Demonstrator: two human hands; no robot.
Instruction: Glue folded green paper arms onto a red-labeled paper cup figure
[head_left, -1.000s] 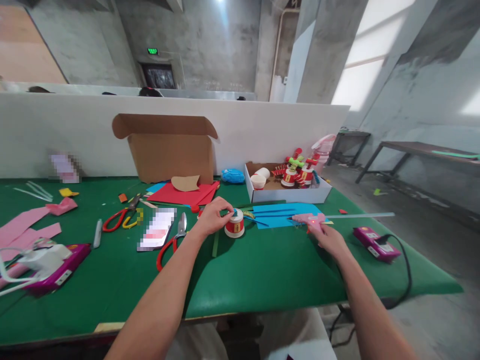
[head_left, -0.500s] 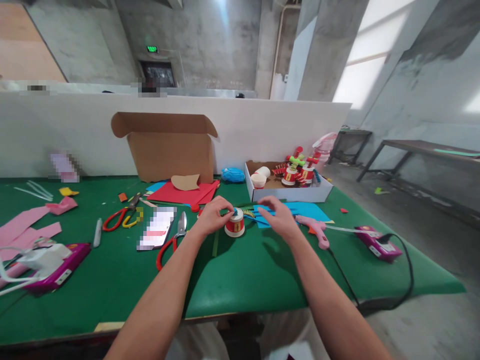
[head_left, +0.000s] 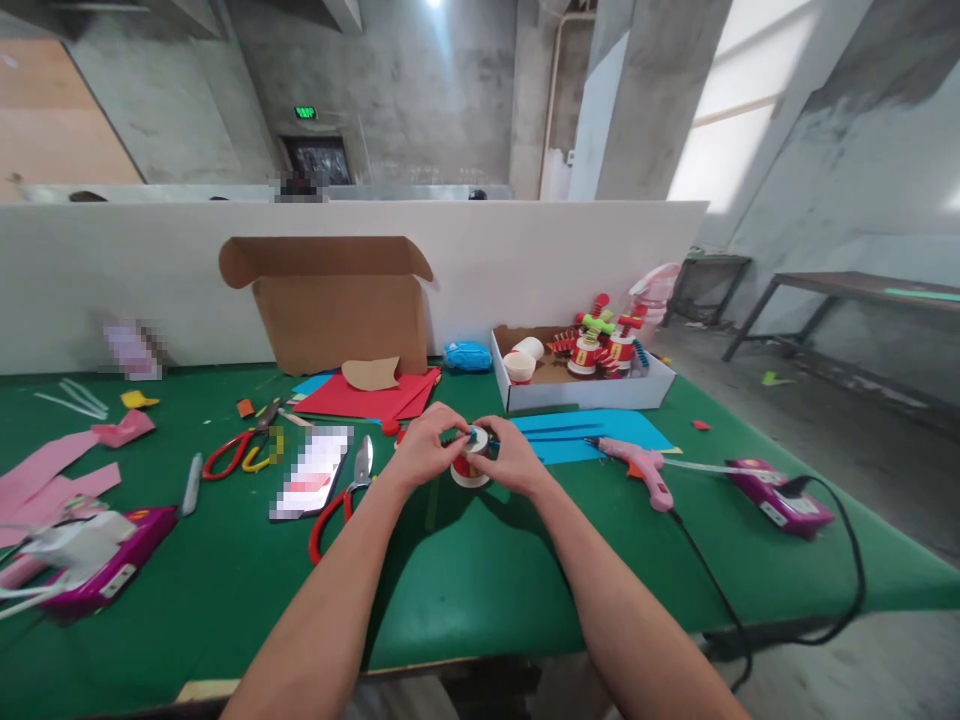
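Lying beside the left forearm: red-handled scissors (head_left: pixel 364 462), blades pointing away from the person, on the green table (head_left: pixel 480 600).
Left hand (head_left: pixel 426 448): thumb and fingertips brought to a narrow pinch on a small blue piece (head_left: pixel 473 436), at the top of the cup and just right of the palm.
Red-and-white cup (head_left: pixel 466 470): upright on the table between both hands, its long axis vertical, its pale top just below the pinch.
Right hand (head_left: pixel 511 455): curved in at the cup's right side, thumb lower and fingers near the top; whether it squeezes the cup or also meets the blue piece cannot be told.
Nearer hand: neither clearly, with both at the cup, though the blue piece sits at the left fingertips.
Pink glue gun (head_left: pixel 641 464): on its side, well right of the right hand, nozzle over a blue sheet (head_left: pixel 592 428).
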